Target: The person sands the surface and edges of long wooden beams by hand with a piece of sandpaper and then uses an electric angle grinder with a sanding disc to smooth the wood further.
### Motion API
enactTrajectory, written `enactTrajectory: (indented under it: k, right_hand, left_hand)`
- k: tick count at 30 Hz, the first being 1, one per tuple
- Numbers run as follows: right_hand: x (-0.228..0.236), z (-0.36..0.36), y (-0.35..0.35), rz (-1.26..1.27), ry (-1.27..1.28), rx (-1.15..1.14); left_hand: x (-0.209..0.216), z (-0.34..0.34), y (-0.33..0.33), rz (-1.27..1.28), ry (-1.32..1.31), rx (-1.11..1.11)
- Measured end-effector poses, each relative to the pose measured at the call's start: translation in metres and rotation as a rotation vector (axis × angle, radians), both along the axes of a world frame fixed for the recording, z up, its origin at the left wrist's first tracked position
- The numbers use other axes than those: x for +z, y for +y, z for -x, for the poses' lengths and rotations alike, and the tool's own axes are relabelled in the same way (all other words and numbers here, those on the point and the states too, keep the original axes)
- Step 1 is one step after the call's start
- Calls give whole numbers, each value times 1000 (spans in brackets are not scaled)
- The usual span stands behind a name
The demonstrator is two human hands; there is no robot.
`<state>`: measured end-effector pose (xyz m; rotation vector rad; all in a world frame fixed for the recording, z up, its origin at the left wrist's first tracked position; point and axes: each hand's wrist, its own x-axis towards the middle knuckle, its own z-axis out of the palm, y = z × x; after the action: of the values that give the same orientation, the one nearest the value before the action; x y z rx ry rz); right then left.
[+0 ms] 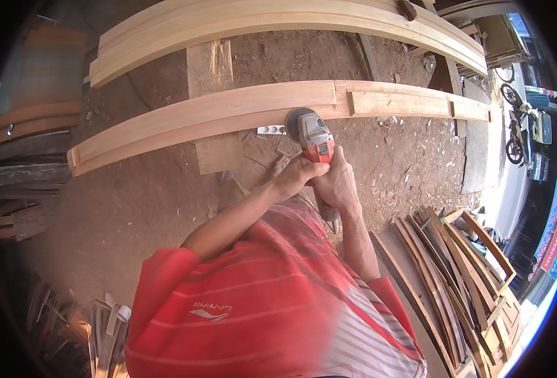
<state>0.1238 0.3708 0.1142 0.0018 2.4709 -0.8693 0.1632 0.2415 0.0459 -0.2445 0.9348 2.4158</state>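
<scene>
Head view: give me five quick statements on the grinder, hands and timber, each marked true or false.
1. Both hands hold the angle grinder. True: the left hand and right hand wrap its body.
2. The grinder disc meets the near wooden beam. True.
3. The grinder body is blue. False: it is red and grey.
4. A second wooden beam lies beyond the near one. True.
5. The stacked wooden frames lie at the person's left. False: they lie at the lower right, on the dirt floor.
</scene>
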Motion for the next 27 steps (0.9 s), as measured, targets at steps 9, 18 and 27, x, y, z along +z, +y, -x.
enactTrajectory:
  k: [9, 18, 27]
  right_hand:
    - [-1, 0, 27, 97, 57, -157]
    - [-10, -57, -108, 143, 21, 241]
    - [-4, -59, -112, 58, -33, 190]
  left_hand:
    - [-35, 17, 31, 39, 91, -212]
    - [3, -93, -114, 142, -88, 177]
    - [-8, -90, -109, 103, -32, 191]
